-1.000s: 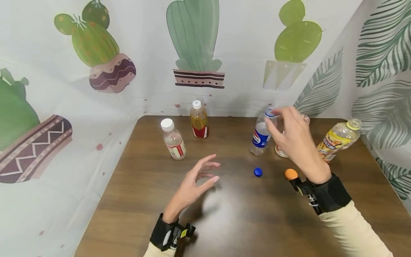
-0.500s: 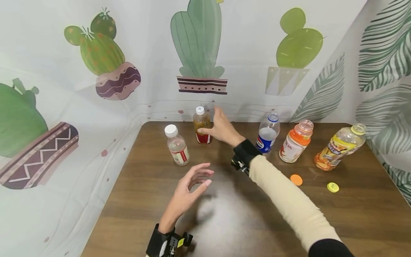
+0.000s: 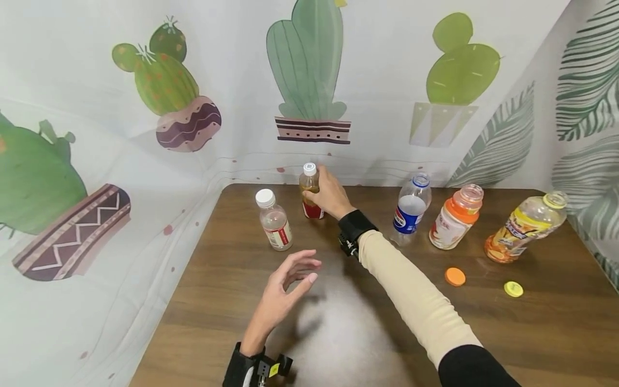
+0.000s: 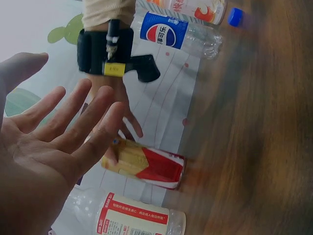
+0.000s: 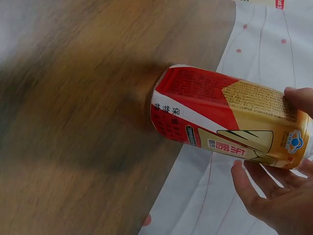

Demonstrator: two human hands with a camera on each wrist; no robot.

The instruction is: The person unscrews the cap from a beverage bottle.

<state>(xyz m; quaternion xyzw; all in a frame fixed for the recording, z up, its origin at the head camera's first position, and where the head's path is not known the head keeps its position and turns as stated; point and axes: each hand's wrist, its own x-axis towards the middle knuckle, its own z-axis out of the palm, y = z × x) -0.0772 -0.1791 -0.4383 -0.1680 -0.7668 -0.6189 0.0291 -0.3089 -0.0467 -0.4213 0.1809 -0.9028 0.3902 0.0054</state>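
At the back of the table my right hand grips the upper part of a capped drink bottle with a red and gold label. The right wrist view has the thumb on one side of this bottle and the fingers on the other. The bottle stands upright. My left hand hovers over the table with loosely spread fingers and holds nothing. Beyond it stands a clear bottle with a white cap and a red and white label, apart from both hands.
Three uncapped bottles stand at the right: a blue-labelled cola bottle, an orange and white bottle and a yellow-labelled bottle. An orange cap, a yellow cap and a blue cap lie on the table.
My right hand has left the cola bottle, crossed leftward and closed around the red and gold bottle. My left hand stays nearly in place.
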